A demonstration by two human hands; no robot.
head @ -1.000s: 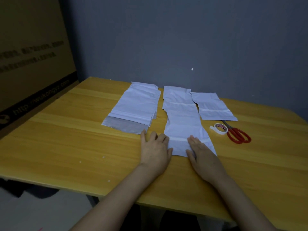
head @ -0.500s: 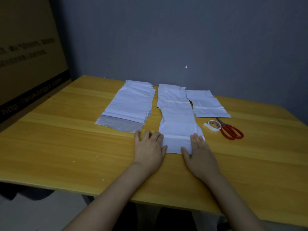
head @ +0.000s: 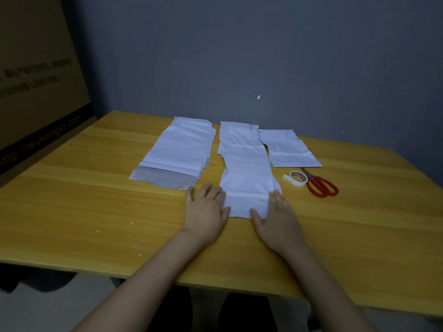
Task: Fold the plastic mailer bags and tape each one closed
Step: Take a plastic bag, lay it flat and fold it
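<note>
Near mailer bag (head: 247, 201) | lay between left hand (head: 206, 210) and right hand (head: 279, 218) | both flat at its side edges, grasping nothing | tape roll (head: 298, 179) lay nearer right.

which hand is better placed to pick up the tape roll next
Right. The tape roll lies just beyond the right hand, on that side of the bag. The left hand would probably have to cross over the bag to reach it.
</note>
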